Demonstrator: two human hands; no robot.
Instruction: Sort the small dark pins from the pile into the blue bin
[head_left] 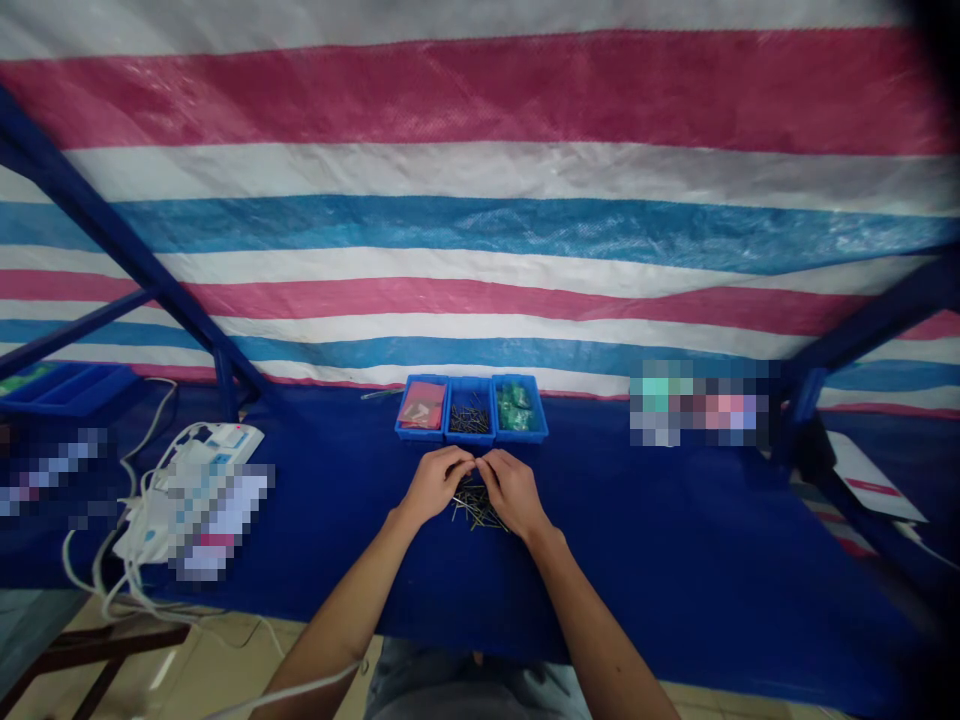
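Observation:
A loose pile of thin metal pins (pixel 475 506) lies on the blue-covered table (pixel 660 540), just below my hands. My left hand (pixel 437 484) and my right hand (pixel 509 491) are curled, with their fingertips meeting above the pile. The fingers hide whatever may be between them. Beyond the hands stand three small blue bins in a row: one with red packets (pixel 421 406), one with dark pins (pixel 470 413), and one with green parts (pixel 517 408).
A white device (pixel 196 490) with white cables lies to the left, partly pixelated. Pixelated patches cover items at left and right. A blue tray (pixel 71 388) sits far left. Blue metal frame bars and a striped tarp (pixel 480 240) rise behind the table.

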